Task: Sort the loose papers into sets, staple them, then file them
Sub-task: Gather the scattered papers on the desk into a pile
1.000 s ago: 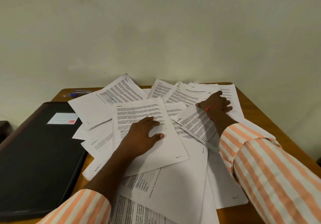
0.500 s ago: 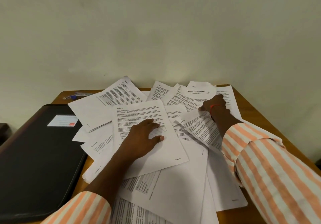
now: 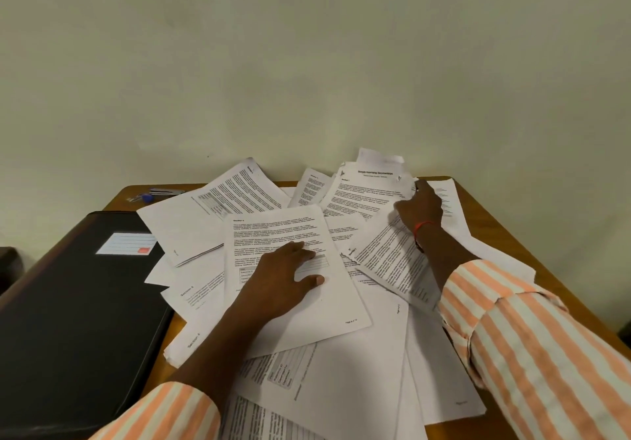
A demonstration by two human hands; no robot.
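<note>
Right hand (image 3: 421, 209) moved to the table's (image 3: 495, 227) far edge, now pinching the title sheet (image 3: 368, 190). Left hand (image 3: 280, 279) stays flat, fingers loose, on the papers (image 3: 341, 388). Sorting is just starting.

Loose papers (image 3: 341, 371) spread across table (image 3: 505, 234), folder (image 3: 78, 320) left of them, stapler (image 3: 160, 193) behind folder
</note>
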